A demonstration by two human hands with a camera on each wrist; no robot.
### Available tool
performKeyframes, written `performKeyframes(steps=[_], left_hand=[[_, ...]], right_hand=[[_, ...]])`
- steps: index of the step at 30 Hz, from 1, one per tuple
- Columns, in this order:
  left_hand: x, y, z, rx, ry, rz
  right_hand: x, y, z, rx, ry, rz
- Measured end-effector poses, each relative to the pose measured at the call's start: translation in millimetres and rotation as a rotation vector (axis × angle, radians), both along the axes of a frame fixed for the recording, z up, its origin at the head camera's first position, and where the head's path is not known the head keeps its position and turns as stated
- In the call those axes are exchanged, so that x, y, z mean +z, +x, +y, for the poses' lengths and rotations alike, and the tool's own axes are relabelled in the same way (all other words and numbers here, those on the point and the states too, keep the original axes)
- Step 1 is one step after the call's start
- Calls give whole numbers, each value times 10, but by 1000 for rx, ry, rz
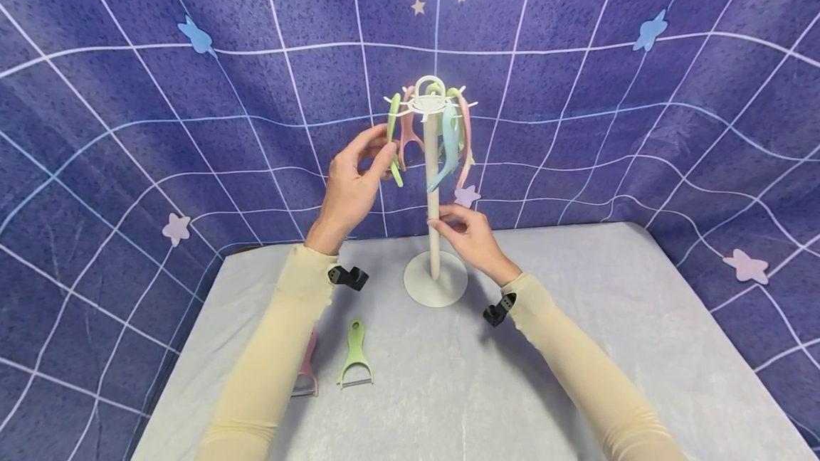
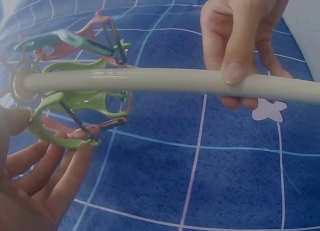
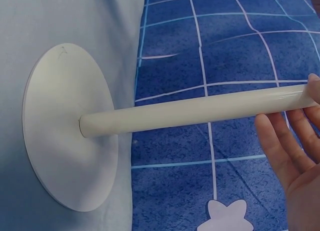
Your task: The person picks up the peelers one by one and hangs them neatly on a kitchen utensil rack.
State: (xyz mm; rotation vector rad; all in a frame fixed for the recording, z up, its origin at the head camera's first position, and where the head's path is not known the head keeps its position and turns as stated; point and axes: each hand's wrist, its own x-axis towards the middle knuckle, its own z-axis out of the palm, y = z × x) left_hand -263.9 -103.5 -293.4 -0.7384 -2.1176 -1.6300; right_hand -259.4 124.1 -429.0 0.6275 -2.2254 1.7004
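Note:
A cream-white rack [image 1: 433, 233] with a round base, a straight pole and a ring of hooks stands upright on the table. My left hand [image 1: 355, 180] holds a green peeler [image 1: 393, 119] at the rack's left side, thumb and fingers about it; its upper end is at a hook. Lower down, my right hand [image 1: 474, 237] pinches the pole between thumb and fingers. Around the hooks hang a blue peeler [image 1: 451, 137], pink peelers [image 1: 466, 134] and more green ones [image 2: 75, 66]. In the right wrist view the pole meets the flat base [image 3: 60, 131].
On the table [image 1: 544, 347], a green peeler [image 1: 356, 343] lies left of centre with its blade toward me. Beside it is a pink peeler [image 1: 309, 368], partly hidden by my left sleeve. A blue gridded cloth [image 1: 544, 77] with stars rises behind and at both sides.

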Motion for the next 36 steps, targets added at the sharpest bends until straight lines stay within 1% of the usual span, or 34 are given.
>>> performKeyframes(steps=[4,8,12,16,18,22,25,28,32,36], left_hand=[[-61,14,-23,11,-13,1],[-144,45,-63,23,-23,0],[-223,100,-98,28,-31,-22],[-325,154,-134,33,-45,-52],[-381,180,-156,35,-50,-65],[-496,243,-215,48,-59,-79],[-579,301,-259,73,-107,-57],[-664,362,-292,92,-180,-20],[-768,460,-323,93,-253,-1],[-860,574,-346,86,-292,-21]], right_hand=[[-7,-4,0,0,8,12],[-19,-6,-6,4,0,0],[-27,-8,-12,-3,-2,-9],[-10,1,-21,-8,-5,-10],[29,27,-30,-5,-8,-16],[175,143,-53,6,-7,-28],[251,213,-65,10,-2,-24],[264,231,-67,8,-1,-23],[215,189,-63,10,-15,-27],[65,68,-41,5,-14,-21]])
